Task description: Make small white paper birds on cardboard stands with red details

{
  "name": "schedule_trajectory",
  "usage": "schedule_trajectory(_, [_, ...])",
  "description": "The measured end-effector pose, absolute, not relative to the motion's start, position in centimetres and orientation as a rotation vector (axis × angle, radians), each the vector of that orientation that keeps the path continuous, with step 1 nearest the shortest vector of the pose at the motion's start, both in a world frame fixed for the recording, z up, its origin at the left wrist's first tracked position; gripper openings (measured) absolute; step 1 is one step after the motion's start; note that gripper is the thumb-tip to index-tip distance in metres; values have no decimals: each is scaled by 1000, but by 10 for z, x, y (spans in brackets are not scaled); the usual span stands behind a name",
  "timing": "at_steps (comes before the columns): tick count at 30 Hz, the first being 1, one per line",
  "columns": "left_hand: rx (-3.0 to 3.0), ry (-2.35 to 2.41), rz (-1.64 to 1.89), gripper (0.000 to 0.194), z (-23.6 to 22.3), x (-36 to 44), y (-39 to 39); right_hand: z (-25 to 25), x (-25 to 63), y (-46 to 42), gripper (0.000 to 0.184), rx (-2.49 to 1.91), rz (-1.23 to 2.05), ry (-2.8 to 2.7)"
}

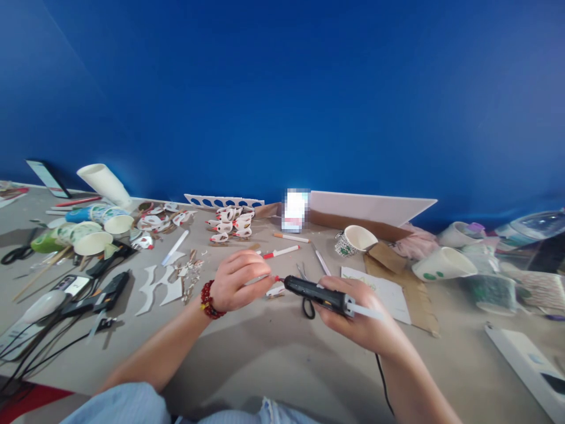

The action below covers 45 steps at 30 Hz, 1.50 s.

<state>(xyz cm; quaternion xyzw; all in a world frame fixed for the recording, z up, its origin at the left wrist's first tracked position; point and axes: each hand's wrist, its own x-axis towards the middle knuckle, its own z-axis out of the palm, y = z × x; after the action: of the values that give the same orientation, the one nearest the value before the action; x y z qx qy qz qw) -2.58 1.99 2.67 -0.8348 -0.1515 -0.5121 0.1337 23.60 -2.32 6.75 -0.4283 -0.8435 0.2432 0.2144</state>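
My right hand (pixel 353 312) is wrapped round a black hot glue gun (pixel 315 292), a translucent glue stick (pixel 367 310) jutting from its rear. The gun's nozzle points left, close to a tiny red piece (pixel 277 278) at the fingertips of my left hand (pixel 242 280). Those fingers are pinched together on the red piece, whose exact kind is too small to make out. Just below the nozzle a small white cutout (pixel 275 291) lies on the table, partly hidden. Black-handled scissors (pixel 308 307) rest beside it, behind the gun.
Several white bird-like cutouts (pixel 232 225) stand grouped at the back. A second glue gun (pixel 110 292) with trailing cords lies left, near paper cups (pixel 92 242). White scraps (pixel 170 285) and markers (pixel 281 252) lie mid-table. A patterned cup (pixel 355 241) and cardboard (pixel 419 300) are at right.
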Motion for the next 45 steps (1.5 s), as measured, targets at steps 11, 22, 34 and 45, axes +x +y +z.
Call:
schedule_trajectory(11, [-2430,-444,-1472,20,25,-26,20,69,237,-24,10,-1184,684,-2352])
schedule_trajectory(22, [-2460,-438,-1440,15,24,-27,20,70,238,-26,7,-1119,600,-2445])
schedule_trajectory(34, [-2471,-485,-1453,22,20,-28,20,75,233,-28,9,-1118,469,-2486])
schedule_trajectory(45, [-2417,-701,-1441,21,18,-33,21,52,272,-18,27,-1470,540,-1979])
